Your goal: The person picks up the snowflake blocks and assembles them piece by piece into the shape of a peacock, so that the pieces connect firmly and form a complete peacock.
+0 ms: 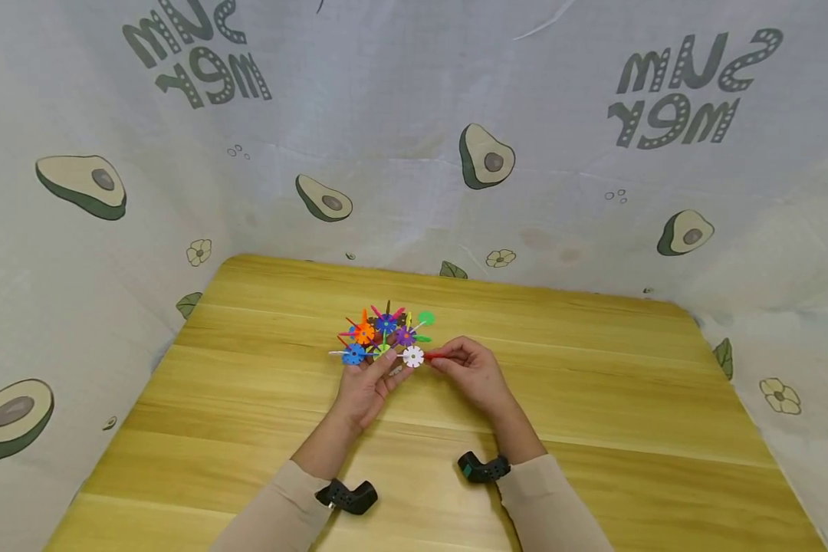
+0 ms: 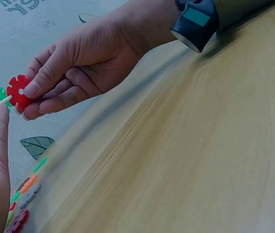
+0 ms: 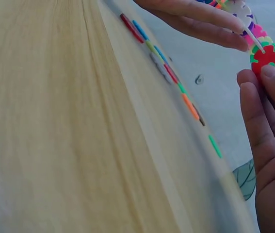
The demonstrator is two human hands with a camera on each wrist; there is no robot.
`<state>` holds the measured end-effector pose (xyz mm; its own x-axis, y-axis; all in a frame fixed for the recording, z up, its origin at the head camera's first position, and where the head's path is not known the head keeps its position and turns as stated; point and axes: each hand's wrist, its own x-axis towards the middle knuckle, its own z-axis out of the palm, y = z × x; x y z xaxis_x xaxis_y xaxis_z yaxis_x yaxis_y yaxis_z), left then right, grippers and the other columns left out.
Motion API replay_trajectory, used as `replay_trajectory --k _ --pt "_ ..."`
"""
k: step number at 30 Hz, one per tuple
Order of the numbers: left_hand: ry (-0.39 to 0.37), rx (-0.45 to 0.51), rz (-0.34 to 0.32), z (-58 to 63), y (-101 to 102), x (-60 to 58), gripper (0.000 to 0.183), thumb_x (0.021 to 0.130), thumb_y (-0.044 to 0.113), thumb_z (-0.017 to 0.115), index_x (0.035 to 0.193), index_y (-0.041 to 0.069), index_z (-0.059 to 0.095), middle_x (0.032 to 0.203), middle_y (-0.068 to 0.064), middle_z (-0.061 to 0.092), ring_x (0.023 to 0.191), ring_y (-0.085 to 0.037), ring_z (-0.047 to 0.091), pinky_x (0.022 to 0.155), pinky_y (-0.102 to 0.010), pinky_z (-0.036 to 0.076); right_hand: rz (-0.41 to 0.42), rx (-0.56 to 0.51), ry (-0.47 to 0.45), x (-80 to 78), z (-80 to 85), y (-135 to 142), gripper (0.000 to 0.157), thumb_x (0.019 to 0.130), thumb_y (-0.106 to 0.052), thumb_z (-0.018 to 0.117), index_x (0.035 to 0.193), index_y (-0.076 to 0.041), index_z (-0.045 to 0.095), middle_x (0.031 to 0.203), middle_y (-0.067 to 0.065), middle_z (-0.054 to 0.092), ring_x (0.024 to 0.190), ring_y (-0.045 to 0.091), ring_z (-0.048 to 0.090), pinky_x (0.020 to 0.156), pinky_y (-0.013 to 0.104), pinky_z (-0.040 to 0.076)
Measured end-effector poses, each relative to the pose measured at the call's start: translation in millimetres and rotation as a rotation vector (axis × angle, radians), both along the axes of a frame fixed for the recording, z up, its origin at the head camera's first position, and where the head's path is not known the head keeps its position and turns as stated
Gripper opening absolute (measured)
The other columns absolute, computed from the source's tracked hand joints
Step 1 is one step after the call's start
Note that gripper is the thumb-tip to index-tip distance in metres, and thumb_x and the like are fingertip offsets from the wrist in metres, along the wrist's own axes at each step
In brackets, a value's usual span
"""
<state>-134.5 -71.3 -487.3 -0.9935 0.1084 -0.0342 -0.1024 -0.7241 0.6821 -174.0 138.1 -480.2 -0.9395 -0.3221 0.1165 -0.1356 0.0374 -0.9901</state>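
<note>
My left hand (image 1: 364, 389) holds up a cluster of joined, notched plastic snowflake discs, its thumb lying across the near side. The cluster includes an orange disc (image 1: 363, 332), a blue disc (image 1: 353, 353), a purple disc (image 1: 405, 336) and a white disc (image 1: 413, 356). Between thumb and fingers, my right hand (image 1: 474, 373) pinches a red snowflake disc (image 2: 18, 92) at the cluster's right side. In the right wrist view the red disc meets the edge of a thin white disc (image 3: 254, 39). The left palm hides part of the cluster.
Several loose discs lie flat on the wooden table (image 1: 593, 383), among them an orange disc (image 3: 190, 107) and a grey disc (image 3: 161, 67). A patterned cloth (image 1: 386, 138) hangs behind and beside the table. Each wrist wears a black band.
</note>
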Motion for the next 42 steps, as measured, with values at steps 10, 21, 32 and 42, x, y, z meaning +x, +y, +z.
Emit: replay_trajectory --k 10,21,32,42 --pt "-0.027 -0.017 0.015 -0.1 0.2 -0.4 0.05 0.103 -0.005 0.052 0.15 0.006 0.042 0.125 0.002 0.071 0.111 -0.017 0.072 0.093 -0.036 0.062 -0.02 0.073 0.049 3.1 0.8 -5.0 0.012 0.092 0.001 0.072 0.099 0.008 0.068 0.11 0.03 0.073 0.092 0.005 0.074 0.082 0.023 0.063" --pt "-0.022 -0.091 0.04 0.8 -1.8 -0.5 0.054 0.102 -0.001 0.057 0.152 0.002 0.038 0.124 0.002 0.07 0.112 -0.017 0.071 0.095 -0.037 0.061 -0.055 0.172 0.072 1.7 -2.1 -10.8 0.014 0.091 -0.002 0.074 0.104 0.002 0.07 0.114 0.023 0.074 0.102 0.019 0.074 0.089 0.028 0.062" --pt "-0.011 0.003 0.092 -5.6 -3.9 -1.1 0.032 0.101 0.0 0.058 0.129 0.017 0.06 0.117 0.005 0.073 0.097 -0.014 0.073 0.095 -0.049 0.06 -0.167 0.865 0.393 -13.6 -21.3 -11.9 0.029 0.101 -0.019 0.064 0.128 -0.009 0.068 0.151 0.014 0.054 0.147 0.042 0.037 0.123 0.059 0.033" --pt "0.004 0.034 0.045 -5.8 -4.7 -2.8 0.038 0.103 -0.001 0.053 0.138 0.014 0.051 0.118 -0.001 0.071 0.106 -0.016 0.072 0.101 -0.048 0.056 -0.206 0.996 0.46 -19.5 -18.7 -23.8 0.039 0.102 -0.024 0.06 0.141 -0.017 0.062 0.146 0.004 0.061 0.147 0.042 0.04 0.118 0.061 0.038"
